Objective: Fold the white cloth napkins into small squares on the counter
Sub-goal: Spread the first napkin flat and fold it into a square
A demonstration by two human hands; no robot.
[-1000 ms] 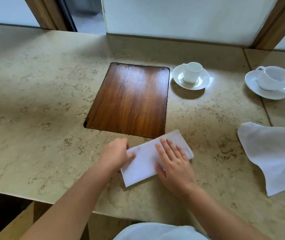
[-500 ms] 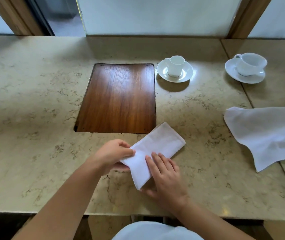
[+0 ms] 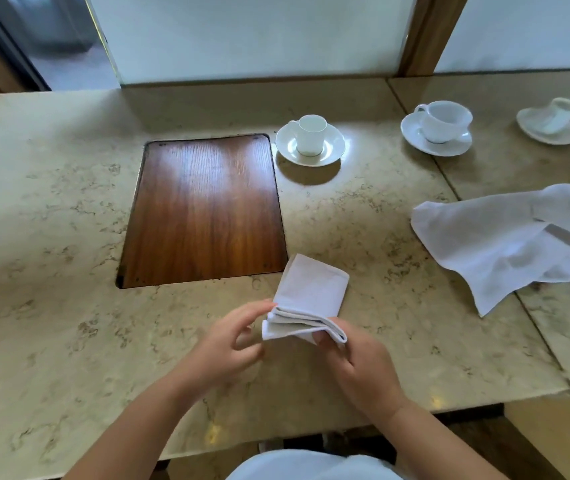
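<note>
The person's right hand [image 3: 359, 362] hid the near right corner of the folded white cloth napkin [image 3: 307, 299], thumb and curled fingers pinching it; the left hand [image 3: 228, 344] pinched the near left corner. The near end was lifted off the beige marble counter [image 3: 51, 237], where earlier it lay flat. The unfolded white cloth [image 3: 512, 240] ran off-frame right.

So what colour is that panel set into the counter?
Reddish-brown wood grain, the inset panel; clearest in the head view.
</note>
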